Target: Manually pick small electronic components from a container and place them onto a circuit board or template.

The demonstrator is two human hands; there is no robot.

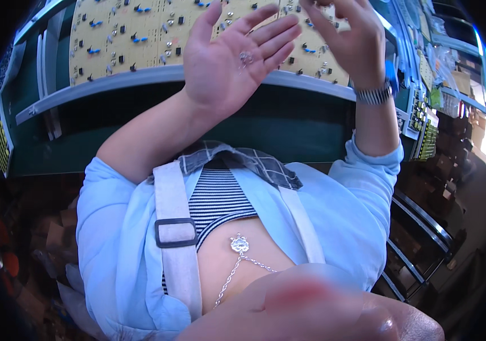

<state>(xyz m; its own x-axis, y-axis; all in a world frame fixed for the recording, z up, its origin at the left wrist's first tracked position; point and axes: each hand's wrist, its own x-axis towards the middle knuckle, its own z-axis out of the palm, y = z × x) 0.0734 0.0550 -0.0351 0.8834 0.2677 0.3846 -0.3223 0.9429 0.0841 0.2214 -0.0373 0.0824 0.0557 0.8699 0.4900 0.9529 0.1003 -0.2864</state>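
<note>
My left hand [226, 68] is held palm up over the near edge of the circuit boards, fingers stretched out. A small cluster of clear or silvery components [245, 59] lies loose on its palm. My right hand [353, 42] is raised over the right part of the boards. Its fingers bend toward the top edge of the picture, where the tips are cut off, so a grip cannot be made out. Beneath both hands is a tan panel of circuit boards [146, 59], dotted with black, blue and silvery parts.
A grey metal rail [106, 85] runs along the near side of the boards. Yellow-and-black parts racks [0, 139] hang at the left, with similar ones [426, 136] at the right. Clear plastic bags [444, 57] lie at the far right. A metal-framed rack [419, 238] stands lower right.
</note>
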